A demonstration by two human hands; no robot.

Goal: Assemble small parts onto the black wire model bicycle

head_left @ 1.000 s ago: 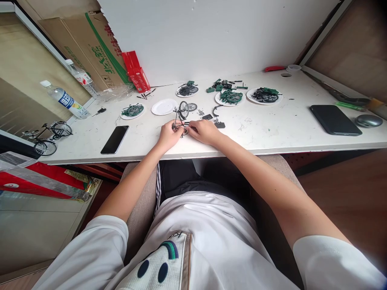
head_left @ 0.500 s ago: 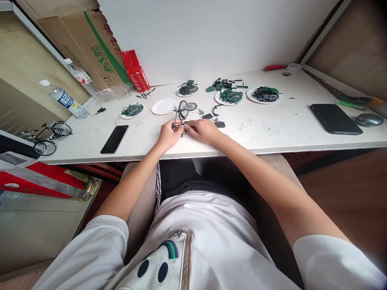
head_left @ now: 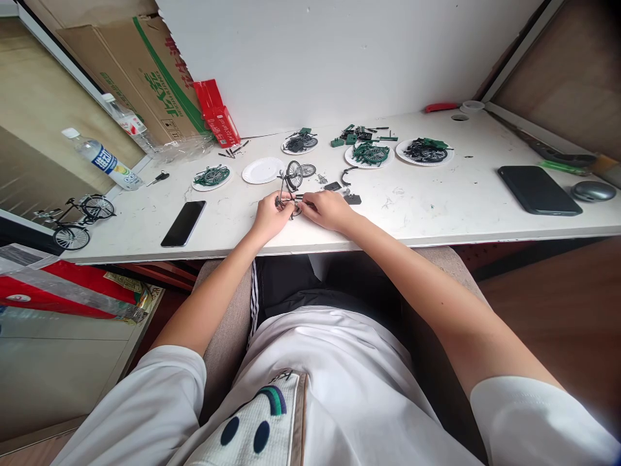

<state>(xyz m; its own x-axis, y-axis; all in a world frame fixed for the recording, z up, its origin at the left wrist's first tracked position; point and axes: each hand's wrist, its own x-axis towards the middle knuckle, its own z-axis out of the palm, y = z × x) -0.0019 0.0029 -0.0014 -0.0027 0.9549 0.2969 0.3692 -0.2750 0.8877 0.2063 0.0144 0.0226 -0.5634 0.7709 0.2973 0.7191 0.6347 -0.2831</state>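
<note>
A small, partly built model bicycle (head_left: 290, 186) stands on the white table (head_left: 436, 207) with one spoked wheel raised. My left hand (head_left: 272, 217) is closed on the lower left part of its frame. My right hand (head_left: 328, 209) is pinched on the frame from the right, fingertips meeting the left hand's. What the right fingertips press on is too small to make out. A loose wheel (head_left: 308, 170) and small dark parts (head_left: 352, 199) lie just behind the hands.
Paper plates with green and black bicycle parts (head_left: 372, 155) sit at the back, one plate (head_left: 262, 171) empty. A phone (head_left: 184, 223) lies left, a tablet (head_left: 539, 190) and mouse (head_left: 592, 191) right. A finished model bicycle (head_left: 77, 221), water bottles (head_left: 101, 158) and a red box (head_left: 217, 114) stand left.
</note>
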